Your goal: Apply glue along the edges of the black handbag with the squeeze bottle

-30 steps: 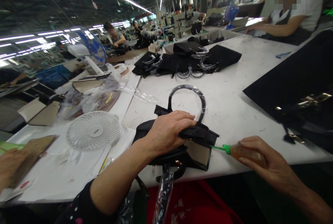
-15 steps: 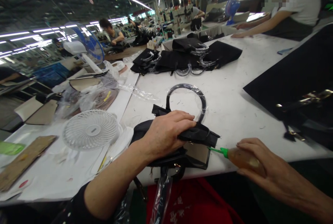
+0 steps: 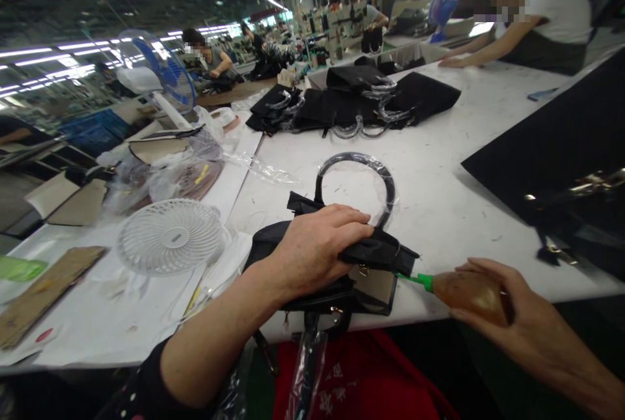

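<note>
- Fingers of the left hand (image 3: pixel 312 247) press flat, clamped over the folded flap of a black handbag (image 3: pixel 364 277) at the table's (image 3: pixel 439 198) near edge.
- Right hand (image 3: pixel 508 316) wraps shut around a brown squeeze bottle (image 3: pixel 469 293), its green nozzle touching the bag's open side.

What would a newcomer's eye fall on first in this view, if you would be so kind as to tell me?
First, the left hand pressing down on a black handbag at the near edge of the white table, while the right hand holds a squeeze bottle with its green nozzle at the bag's side. Next, the white fan lying to the left, and the pile of black bags farther back.
</note>
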Available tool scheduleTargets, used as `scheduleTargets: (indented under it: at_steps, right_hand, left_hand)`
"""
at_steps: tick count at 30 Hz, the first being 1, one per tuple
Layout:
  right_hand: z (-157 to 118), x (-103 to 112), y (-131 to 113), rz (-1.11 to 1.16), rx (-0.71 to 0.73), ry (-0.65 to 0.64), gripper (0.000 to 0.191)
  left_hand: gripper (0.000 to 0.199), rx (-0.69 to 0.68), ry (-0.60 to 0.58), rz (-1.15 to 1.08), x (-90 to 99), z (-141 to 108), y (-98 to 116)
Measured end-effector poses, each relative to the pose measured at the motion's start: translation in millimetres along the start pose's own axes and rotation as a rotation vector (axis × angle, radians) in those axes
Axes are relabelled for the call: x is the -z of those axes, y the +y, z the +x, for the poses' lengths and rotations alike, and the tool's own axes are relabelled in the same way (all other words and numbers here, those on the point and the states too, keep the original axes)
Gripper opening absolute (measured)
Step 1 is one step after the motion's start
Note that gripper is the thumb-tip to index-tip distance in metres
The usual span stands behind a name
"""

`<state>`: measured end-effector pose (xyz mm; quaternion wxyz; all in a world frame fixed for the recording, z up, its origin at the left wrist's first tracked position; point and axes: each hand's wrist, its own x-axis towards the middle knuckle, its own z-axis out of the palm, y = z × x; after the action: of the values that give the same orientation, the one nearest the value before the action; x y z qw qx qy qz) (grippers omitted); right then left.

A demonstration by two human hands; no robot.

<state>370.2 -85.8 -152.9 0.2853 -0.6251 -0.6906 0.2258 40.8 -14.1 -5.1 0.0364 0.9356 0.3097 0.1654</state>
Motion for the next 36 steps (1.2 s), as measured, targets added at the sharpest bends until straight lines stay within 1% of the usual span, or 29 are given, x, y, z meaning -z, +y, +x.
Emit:
scheduleTargets:
  at_steps: [2, 3, 5, 7, 9, 12, 13, 16, 17, 20, 21, 25, 26, 29, 30, 31, 34, 36]
  right_hand:
    - [-2, 1, -2, -0.020, -0.081, -0.028, 0.064]
    - [-3, 2, -3, -0.022, -0.080, -0.059, 0.058]
    - [-7, 4, -7, -0.008, 0.006, -0.098, 0.048]
    - [-10, 2, -9, 0.017, 0.152, -0.099, 0.044]
    - [-12, -2, -10, 0.021, 0.263, -0.055, 0.041]
    - [-11, -7, -9, 0.017, 0.322, 0.035, 0.040]
    - [-10, -7, -8, 0.027, 0.325, 0.033, 0.040]
    - [-7, -5, -8, 0.075, 0.329, -0.037, 0.039]
    - [-5, -4, -8, 0.078, 0.327, -0.038, 0.040]
    - [-3, -3, -8, 0.073, 0.317, 0.030, 0.040]
    - [-4, -2, -9, 0.080, 0.300, 0.016, 0.040]
    - [-8, -1, -14, 0.161, 0.253, -0.153, 0.037]
    - [-10, -1, -16, 0.174, 0.252, -0.162, 0.036]
    - [-11, 0, -20, 0.167, 0.253, -0.071, 0.034]
    - [-11, 1, -21, 0.162, 0.249, -0.061, 0.034]
    - [-11, 1, -21, 0.163, 0.248, -0.075, 0.034]
    - [-9, 2, -22, 0.180, 0.256, -0.170, 0.035]
    - [-9, 2, -21, 0.173, 0.248, -0.129, 0.035]
  left_hand:
    - [0.031, 0.001, -0.007, 0.002, 0.1, -1, 1]
    - [0.031, 0.001, -0.012, 0.002, 0.0, -1, 1]
    - [0.032, 0.000, -0.018, 0.000, -0.4, -2, 1]
    - [0.032, 0.000, -0.019, 0.002, -0.7, -2, 1]
    - [0.032, -0.001, -0.020, 0.004, -0.6, -2, 1]
    - [0.030, 0.000, -0.024, 0.000, 0.2, -2, 2]
    - [0.030, 0.000, -0.024, -0.003, 0.5, -3, 3]
    - [0.030, 0.002, -0.024, -0.007, 0.6, -3, 3]
    - [0.030, 0.004, -0.026, -0.005, 0.5, -3, 3]
    - [0.032, 0.012, -0.034, 0.005, 0.0, -3, 4]
    - [0.032, 0.011, -0.034, 0.007, 0.0, -3, 4]
    - [0.031, 0.003, -0.025, 0.013, 0.8, -3, 4]
    - [0.030, 0.003, -0.025, 0.016, 1.0, -3, 5]
    - [0.031, 0.010, -0.034, 0.023, 1.2, -4, 6]
    - [0.032, 0.012, -0.035, 0.023, 1.1, -4, 6]
    - [0.033, 0.013, -0.036, 0.023, 1.0, -4, 6]
    - [0.035, 0.007, -0.035, 0.025, 1.2, -4, 6]
    - [0.034, 0.004, -0.035, 0.029, 1.7, -3, 7]
